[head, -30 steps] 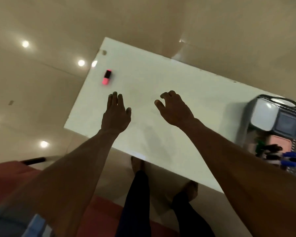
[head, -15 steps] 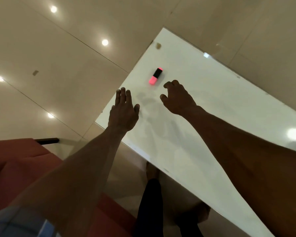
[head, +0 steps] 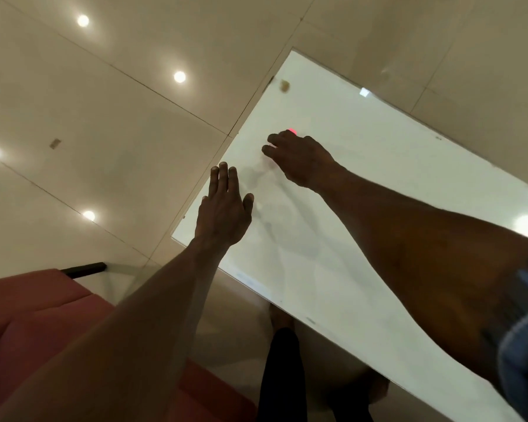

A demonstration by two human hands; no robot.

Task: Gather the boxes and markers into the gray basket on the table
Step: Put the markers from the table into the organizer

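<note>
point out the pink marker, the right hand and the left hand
pink marker (head: pixel 292 130), head view, on the pink tip showing past the fingers
right hand (head: pixel 299 158), head view, back of hand
left hand (head: pixel 224 208), head view, back of hand

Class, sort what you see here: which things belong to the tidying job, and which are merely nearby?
Part of the job:
pink marker, mostly hidden
right hand over it
left hand, open
white table

Merely nearby:
red seat
tiled floor

Indoor room, likely domestic: glossy beige floor tiles, white table, red upholstered seat near left
</note>
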